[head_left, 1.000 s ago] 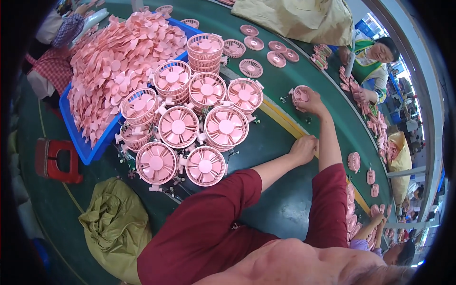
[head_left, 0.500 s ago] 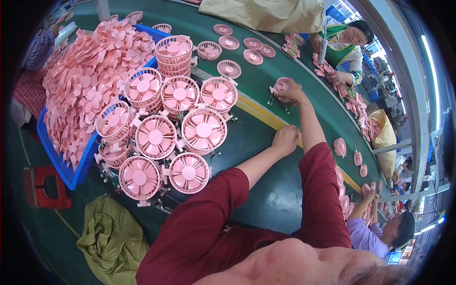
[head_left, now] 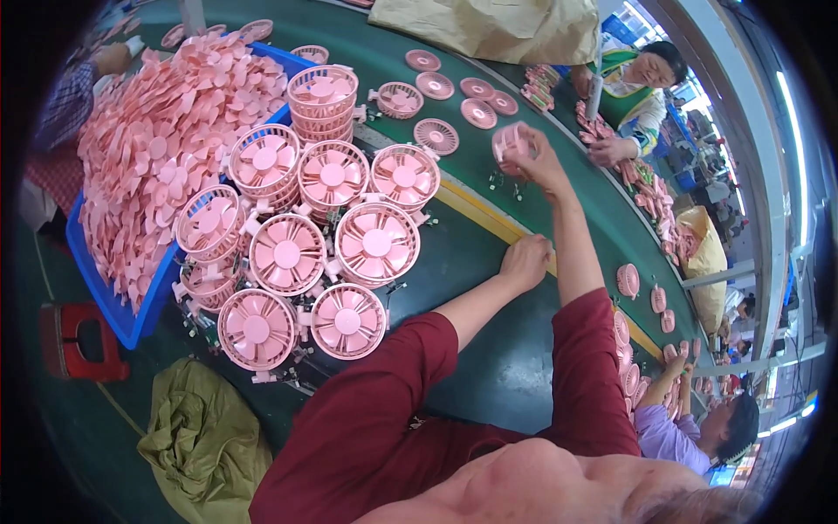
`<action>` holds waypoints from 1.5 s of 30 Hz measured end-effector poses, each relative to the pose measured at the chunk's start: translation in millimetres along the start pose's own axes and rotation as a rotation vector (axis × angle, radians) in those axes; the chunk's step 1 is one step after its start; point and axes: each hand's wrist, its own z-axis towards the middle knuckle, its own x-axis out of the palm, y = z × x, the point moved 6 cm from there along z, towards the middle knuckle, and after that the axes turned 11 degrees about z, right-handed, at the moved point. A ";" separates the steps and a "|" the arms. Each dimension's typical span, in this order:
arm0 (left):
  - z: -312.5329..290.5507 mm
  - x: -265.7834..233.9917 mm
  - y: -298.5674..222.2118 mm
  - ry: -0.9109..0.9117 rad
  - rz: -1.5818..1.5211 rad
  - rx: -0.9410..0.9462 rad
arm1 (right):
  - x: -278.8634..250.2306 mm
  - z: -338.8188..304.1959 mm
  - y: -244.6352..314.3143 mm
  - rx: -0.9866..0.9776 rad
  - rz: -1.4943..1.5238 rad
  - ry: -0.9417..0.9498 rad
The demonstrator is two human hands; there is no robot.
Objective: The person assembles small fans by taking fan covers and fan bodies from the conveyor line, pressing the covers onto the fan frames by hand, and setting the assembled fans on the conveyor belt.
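Note:
My right hand (head_left: 540,163) grips a pink round fan housing (head_left: 509,147) over the green belt, thumb and fingers around its rim. Small metal parts and wires dangle below the housing. Nearer to me, my left hand (head_left: 526,263) rests curled on the yellow strip (head_left: 471,208) along the belt's edge; whatever its fingers enclose, if anything, is hidden. On the dark table to the left stand stacks of pink fan housings (head_left: 376,241) with fan blades inside them. Flat pink slotted covers (head_left: 436,136) lie on the belt beyond the strip.
A blue bin (head_left: 131,319) heaped with loose pink fan blades (head_left: 166,157) stands at left. Below it are a red stool (head_left: 83,341) and green cloth (head_left: 202,437). Co-workers sit across the belt (head_left: 642,83) and at right (head_left: 698,428), near more pink parts.
My right hand has raised the fan housing slightly and moved it left. The covers on the belt have shifted right. At far left, a co-worker's hand now shows more. My left hand stays put.

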 end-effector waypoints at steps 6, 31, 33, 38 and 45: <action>-2.1 10.9 -24.0 -0.075 -0.020 0.036 | 117.0 -56.9 137.7 -0.625 -0.249 0.347; -2.6 23.0 17.1 0.204 -0.198 -0.219 | 59.0 47.5 -39.0 -0.281 -0.808 0.139; 0.8 17.9 21.1 0.141 -0.180 -0.170 | 51.5 57.2 -27.4 -0.281 -0.489 0.022; 17.3 14.5 25.4 0.092 -0.241 -0.213 | 46.7 81.4 -1.3 -0.272 -0.069 -0.138; 8.2 77.7 69.4 0.179 -1.836 -0.441 | 77.4 110.1 -28.7 -0.287 -0.461 -0.159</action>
